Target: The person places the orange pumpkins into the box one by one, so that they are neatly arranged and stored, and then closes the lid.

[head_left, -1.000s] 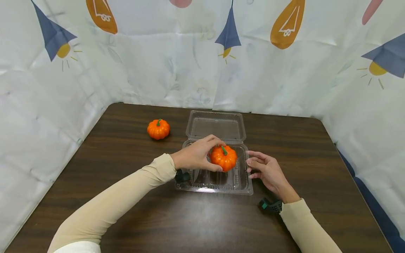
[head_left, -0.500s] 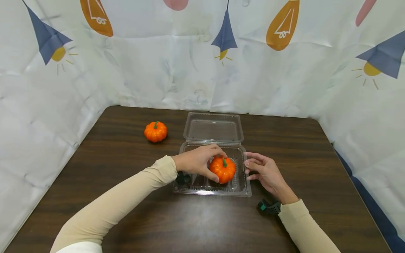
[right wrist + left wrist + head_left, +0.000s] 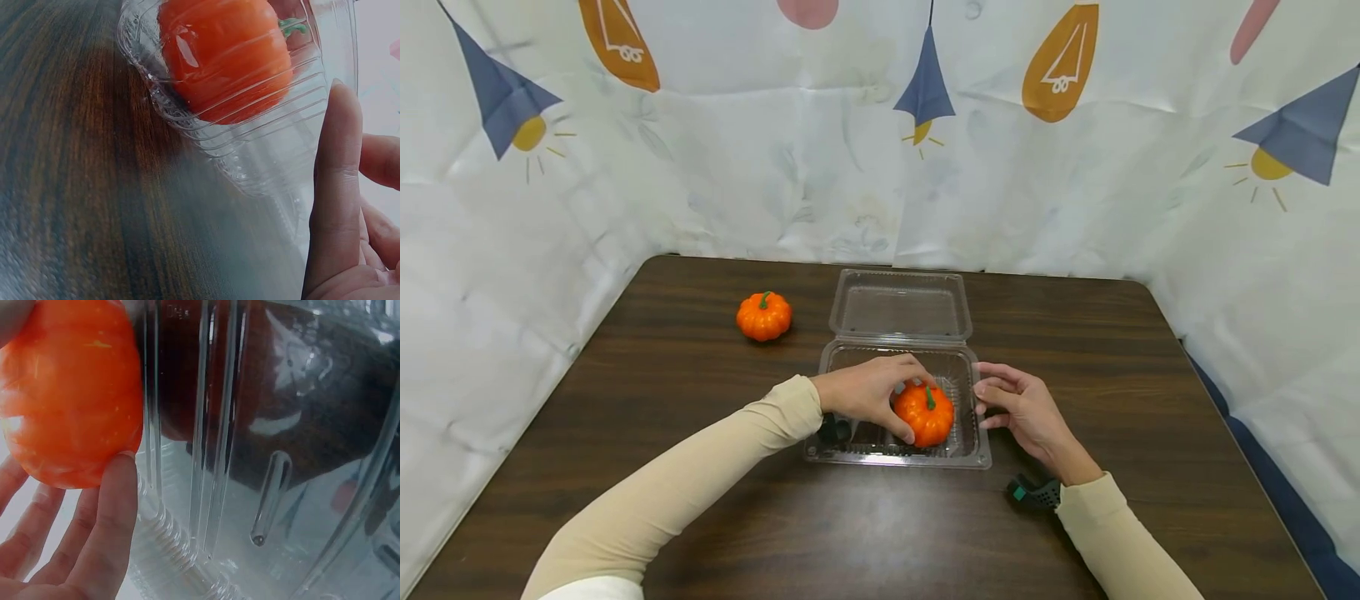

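Note:
My left hand grips a small orange toy pumpkin with a green stem, thumb on the near side and fingers over the far side. The pumpkin sits low within the right part of a clear plastic clamshell container. In the left wrist view, fingertips press against the pumpkin beside the ribbed plastic. My right hand is at the container's right rim, fingers extended and touching its edge. The right wrist view shows one straight finger along the rim, with the pumpkin visible through the clear wall.
Another orange toy pumpkin stands on the dark wooden table, left of the container. The container's lid lies folded back toward the far edge. A patterned white curtain surrounds the table's back and sides.
My left hand has lowered the pumpkin toward the near side of the container. The right hand has stayed at the right rim. The whole head view has shifted slightly.

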### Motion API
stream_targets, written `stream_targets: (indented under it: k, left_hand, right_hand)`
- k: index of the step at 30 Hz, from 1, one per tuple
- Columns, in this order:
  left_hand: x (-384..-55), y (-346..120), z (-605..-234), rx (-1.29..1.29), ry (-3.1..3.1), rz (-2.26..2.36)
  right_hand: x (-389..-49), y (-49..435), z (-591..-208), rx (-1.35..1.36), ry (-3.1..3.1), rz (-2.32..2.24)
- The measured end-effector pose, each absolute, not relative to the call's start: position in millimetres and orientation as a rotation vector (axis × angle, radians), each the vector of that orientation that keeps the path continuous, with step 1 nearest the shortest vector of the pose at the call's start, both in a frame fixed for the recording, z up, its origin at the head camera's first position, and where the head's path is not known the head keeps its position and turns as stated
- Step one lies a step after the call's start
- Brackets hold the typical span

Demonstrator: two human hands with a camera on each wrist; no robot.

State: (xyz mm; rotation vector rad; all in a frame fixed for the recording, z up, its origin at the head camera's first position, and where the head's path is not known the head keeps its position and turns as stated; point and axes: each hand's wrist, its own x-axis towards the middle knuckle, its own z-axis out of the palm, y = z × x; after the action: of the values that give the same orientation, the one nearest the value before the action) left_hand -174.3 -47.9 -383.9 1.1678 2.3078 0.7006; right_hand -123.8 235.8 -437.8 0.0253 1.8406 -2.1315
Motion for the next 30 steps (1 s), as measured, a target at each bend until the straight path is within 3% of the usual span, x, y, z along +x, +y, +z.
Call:
stream_targets:
  k: [15,30]
  left_hand:
    - [-173,-53,-376,1.149,2.317,0.733]
    - [-172,-89,-347,1.062,2.471,0.825]
  right_hand:
    - [-122,237,-439,0.041,1.883,-2.1]
    - [-119,236,-438,0.02,1.885,-2.095]
